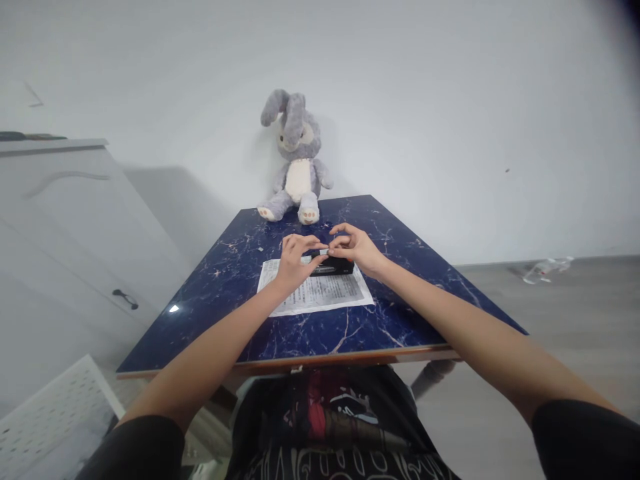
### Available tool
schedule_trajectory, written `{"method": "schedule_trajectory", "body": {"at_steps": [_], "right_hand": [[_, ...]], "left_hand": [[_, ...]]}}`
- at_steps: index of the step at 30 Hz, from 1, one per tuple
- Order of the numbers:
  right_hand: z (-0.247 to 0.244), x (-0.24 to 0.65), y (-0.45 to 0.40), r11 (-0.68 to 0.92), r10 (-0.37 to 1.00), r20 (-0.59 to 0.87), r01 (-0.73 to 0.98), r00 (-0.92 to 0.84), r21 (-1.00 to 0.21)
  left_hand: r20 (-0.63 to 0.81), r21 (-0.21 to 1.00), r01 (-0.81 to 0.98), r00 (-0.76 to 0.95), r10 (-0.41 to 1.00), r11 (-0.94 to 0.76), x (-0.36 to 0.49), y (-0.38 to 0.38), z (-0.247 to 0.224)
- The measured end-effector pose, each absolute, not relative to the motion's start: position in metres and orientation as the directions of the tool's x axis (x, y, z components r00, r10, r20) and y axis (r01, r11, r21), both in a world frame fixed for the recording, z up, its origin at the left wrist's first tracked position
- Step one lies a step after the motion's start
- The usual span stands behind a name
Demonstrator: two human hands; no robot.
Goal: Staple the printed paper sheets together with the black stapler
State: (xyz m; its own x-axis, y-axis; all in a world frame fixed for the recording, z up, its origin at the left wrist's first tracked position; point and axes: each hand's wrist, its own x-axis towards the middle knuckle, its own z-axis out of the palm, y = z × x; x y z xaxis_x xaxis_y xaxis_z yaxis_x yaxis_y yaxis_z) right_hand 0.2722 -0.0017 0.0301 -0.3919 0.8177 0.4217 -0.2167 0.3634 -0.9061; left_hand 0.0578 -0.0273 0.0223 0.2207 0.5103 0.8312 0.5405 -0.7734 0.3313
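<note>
Over the middle of the table, my left hand (pixel 296 261) pinches a small black-and-white cylinder (pixel 321 253) between thumb and fingers. At its right end, my right hand (pixel 354 248) closes thumb and fingertips on the same piece, which looks pen-like, though its exact kind is too small to tell. Just beneath my fingers is a black box (pixel 334 269) with pale lettering. It rests on a printed sheet of paper (pixel 320 297), and my hands hide part of both.
A grey plush rabbit (pixel 299 160) sits at the back of the blue marble-patterned table (pixel 200 300), against the wall. A white cabinet (pixel 75 247) stands at left, above a white perforated basket (pixel 55 407). Clear plastic (pixel 545 269) lies on the floor at right.
</note>
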Motion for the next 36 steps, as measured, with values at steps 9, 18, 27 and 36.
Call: {"method": "schedule_trajectory", "body": {"at_steps": [9,18,27,36], "right_hand": [[0.034,0.272,-0.005,0.343,0.816,0.404,-0.218,-0.413,-0.914],[0.035,0.272,-0.006,0.355,0.818,0.417,-0.222,-0.396,-0.908],[0.036,0.276,-0.008,0.714,0.661,0.641,0.064,-0.391,-0.697],[0.039,0.274,-0.017,0.872,0.486,0.781,0.279,-0.393,-0.403]], "left_hand": [[0.924,0.059,0.613,0.265,0.275,-0.788,0.056,-0.025,0.022],[0.910,0.101,0.629,0.255,0.327,-0.770,0.057,-0.029,0.026],[0.903,0.161,0.632,0.216,0.371,-0.758,0.057,-0.032,0.029],[0.875,0.281,0.577,0.175,0.452,-0.767,0.060,-0.032,0.029]]}}
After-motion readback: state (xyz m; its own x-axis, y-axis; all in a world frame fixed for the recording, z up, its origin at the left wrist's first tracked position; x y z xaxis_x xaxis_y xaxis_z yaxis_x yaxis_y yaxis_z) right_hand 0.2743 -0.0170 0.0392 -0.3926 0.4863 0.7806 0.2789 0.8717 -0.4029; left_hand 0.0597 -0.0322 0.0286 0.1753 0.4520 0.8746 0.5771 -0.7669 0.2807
